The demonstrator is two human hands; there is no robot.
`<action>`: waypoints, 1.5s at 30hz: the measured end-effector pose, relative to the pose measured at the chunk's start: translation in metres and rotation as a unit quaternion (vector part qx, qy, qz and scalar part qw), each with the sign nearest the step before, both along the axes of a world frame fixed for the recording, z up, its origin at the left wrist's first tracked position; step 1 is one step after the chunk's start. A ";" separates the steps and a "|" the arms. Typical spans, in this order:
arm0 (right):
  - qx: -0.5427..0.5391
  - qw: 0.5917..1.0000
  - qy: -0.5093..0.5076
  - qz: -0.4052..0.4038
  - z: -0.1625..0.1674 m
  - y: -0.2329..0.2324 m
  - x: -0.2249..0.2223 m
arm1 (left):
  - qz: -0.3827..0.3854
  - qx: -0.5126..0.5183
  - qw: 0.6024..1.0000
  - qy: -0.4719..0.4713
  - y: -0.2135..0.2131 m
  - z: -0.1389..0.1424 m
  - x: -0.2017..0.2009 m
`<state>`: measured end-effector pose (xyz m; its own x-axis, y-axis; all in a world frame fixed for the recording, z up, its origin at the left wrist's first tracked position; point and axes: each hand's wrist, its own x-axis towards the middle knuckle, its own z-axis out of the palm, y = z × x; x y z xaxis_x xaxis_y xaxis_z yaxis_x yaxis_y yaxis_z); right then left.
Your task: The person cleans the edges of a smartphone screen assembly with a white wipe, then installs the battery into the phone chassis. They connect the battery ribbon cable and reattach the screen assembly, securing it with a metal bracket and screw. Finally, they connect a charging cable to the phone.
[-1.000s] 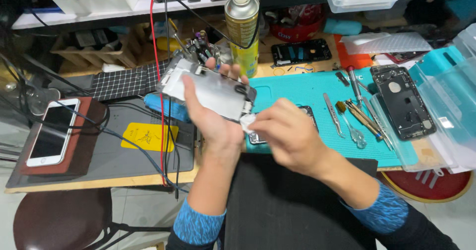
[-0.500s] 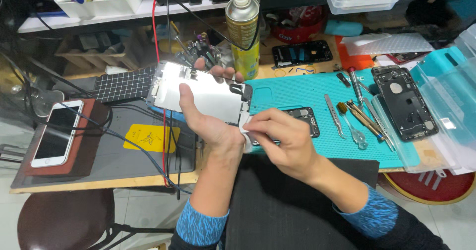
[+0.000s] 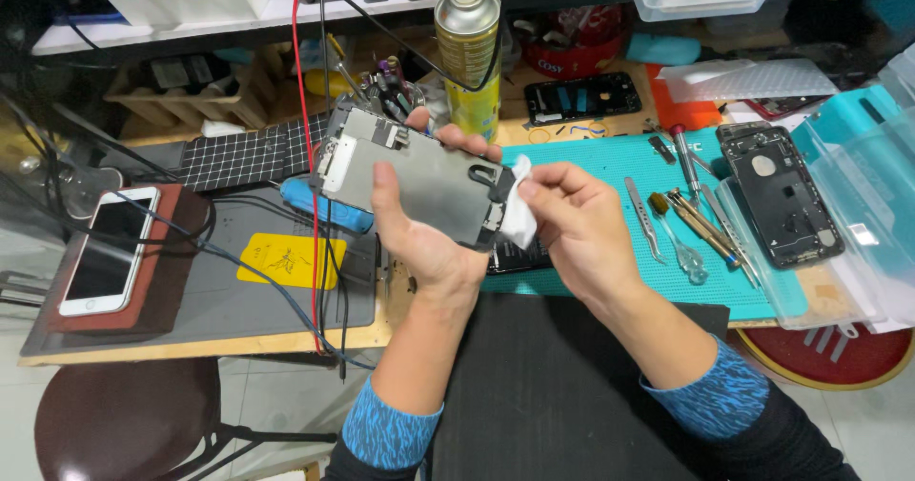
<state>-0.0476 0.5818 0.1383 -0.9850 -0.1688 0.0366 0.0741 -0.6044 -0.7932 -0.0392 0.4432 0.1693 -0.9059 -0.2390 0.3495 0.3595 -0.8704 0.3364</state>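
At the far left of your bench a white phone (image 3: 107, 249) lies face up on a dark red pad (image 3: 162, 281), with black cables trailing across the grey mat (image 3: 238, 300) beside it. A yellow sticker (image 3: 284, 259) sits on that mat, and a red wire (image 3: 307, 185) runs down over its right part.

Your left hand (image 3: 424, 238) comes up from below, forearm nearly upright, palm turned toward you. Its thumb lies across the near face of the phone screen assembly (image 3: 415, 178), and its fingertips (image 3: 456, 140) curl over the far edge, so the hand is clamped on the part. The assembly is held in the air above the bench edge, its metal back plate facing you, tilted so its left end sits higher.

Your right hand (image 3: 581, 228) reaches in from the lower right, wrist bent inward. Its fingers are pinched closed on a small white wipe (image 3: 518, 209), which is pressed against the right end of the assembly. The two hands are close together, meeting at that end.

Under the right hand lies the teal mat (image 3: 610, 162). Further right on it are tweezers (image 3: 644, 220) and screwdrivers (image 3: 701, 224), then a dark phone housing (image 3: 782, 195), open side up. A spray can (image 3: 469, 52) stands behind the hands.
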 end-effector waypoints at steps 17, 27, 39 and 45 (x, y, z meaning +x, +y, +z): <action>0.014 0.997 0.050 0.065 0.001 0.091 -0.008 | -0.062 -0.188 0.972 -0.124 0.016 0.002 -0.001; 0.217 0.968 0.115 0.045 0.014 0.124 -0.001 | -0.059 -0.282 0.949 -0.131 0.068 -0.007 0.016; 0.006 0.991 -0.062 0.122 0.002 0.165 -0.023 | -0.121 -0.293 0.938 -0.138 0.114 0.001 0.009; 0.003 0.993 -0.046 0.111 0.009 0.190 -0.030 | -0.153 -0.317 0.930 -0.105 0.137 -0.002 0.006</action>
<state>-0.0774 0.7720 0.1474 -0.9222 -0.3829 -0.0544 0.2784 -0.5597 -0.7805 -0.0330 0.5799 0.1677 -0.9621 0.2344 0.1393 -0.0041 -0.5235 0.8520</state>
